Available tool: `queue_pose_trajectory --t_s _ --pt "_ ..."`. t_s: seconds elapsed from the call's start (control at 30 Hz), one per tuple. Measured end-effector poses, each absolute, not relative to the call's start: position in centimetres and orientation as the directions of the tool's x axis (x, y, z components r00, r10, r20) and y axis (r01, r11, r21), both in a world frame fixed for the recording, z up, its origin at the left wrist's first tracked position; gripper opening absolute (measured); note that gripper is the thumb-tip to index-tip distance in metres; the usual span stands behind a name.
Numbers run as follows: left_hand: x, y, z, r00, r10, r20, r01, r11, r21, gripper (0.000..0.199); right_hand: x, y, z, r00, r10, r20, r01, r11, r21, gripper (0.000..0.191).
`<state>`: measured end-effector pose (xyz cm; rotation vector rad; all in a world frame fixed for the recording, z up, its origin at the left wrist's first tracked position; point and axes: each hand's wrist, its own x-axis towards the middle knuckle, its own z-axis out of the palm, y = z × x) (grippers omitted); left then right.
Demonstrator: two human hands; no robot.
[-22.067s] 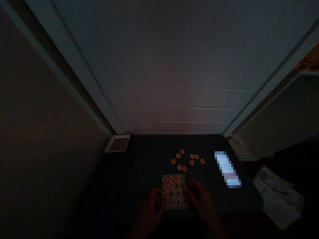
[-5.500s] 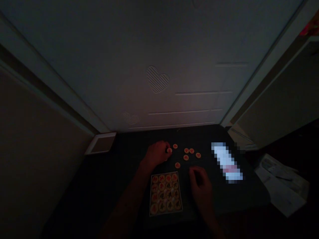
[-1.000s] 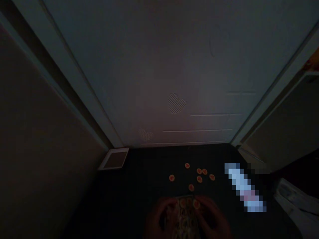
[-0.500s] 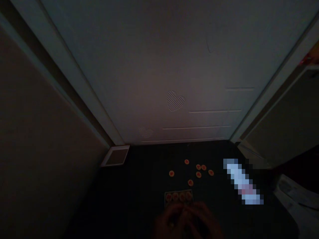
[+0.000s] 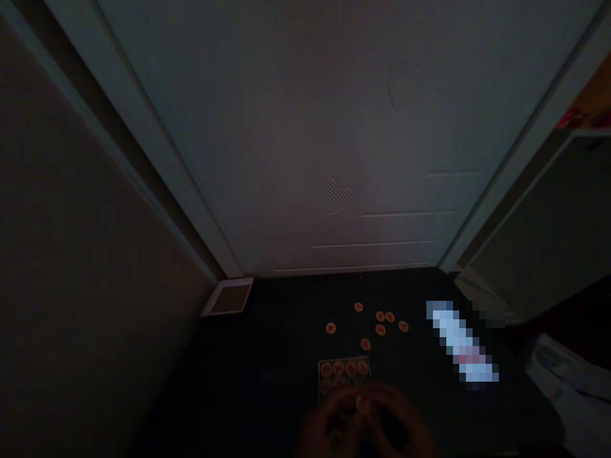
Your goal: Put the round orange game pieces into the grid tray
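In the dim head view, my left hand (image 5: pixel 329 420) and my right hand (image 5: pixel 396 416) meet at the bottom centre. Their fingertips pinch one small round piece with a red mark (image 5: pixel 362 404) between them. Just beyond, a shallow box (image 5: pixel 319 381) holds rows of similar round pieces (image 5: pixel 338 369); my hands cover its near part. Several loose round pieces lie farther out on the dark table, among them one at the left (image 5: pixel 331 328) and one nearest the box (image 5: pixel 365 344).
A white-rimmed tray (image 5: pixel 207 310) sits at the table's back left corner. On the right lies a bright pixelated object (image 5: pixel 461 343). A white panel with embossed hearts (image 5: pixel 337 195) rises behind the dark table.
The round piece between my fingertips now shows its face. More of the box is uncovered, with a second row partly visible. The view has shifted slightly.
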<state>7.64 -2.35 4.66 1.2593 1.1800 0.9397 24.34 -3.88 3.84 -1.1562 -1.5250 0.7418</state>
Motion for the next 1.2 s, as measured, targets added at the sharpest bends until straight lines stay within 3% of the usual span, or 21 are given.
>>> queue_pose_trajectory --t_s 0.33,0.47,0.73,1.2 --pt "7.3 -2.5 4.9 0.220 0.971 -0.093 0.170 0.055 0.984 0.031 24.2 -4.1 2.6 0.028 0.999 0.025 0.099 0.022 -0.995 0.027" --pt "5.5 -1.9 4.6 0.152 0.988 0.005 0.310 -0.053 0.949 0.028 24.7 -4.0 2.4 0.064 0.997 -0.052 0.089 -0.058 -0.994 0.032" --pt "1.4 -1.0 3.0 -0.002 0.994 0.112 0.519 -0.095 0.850 0.027 25.9 -3.2 3.2 0.146 0.989 -0.003 0.162 -0.027 -0.986 0.037" --pt "1.9 -1.3 2.4 0.111 0.987 0.117 0.556 -0.159 0.816 0.025 25.3 -3.2 3.3 0.153 0.984 -0.088 0.063 -0.099 -0.993 0.032"
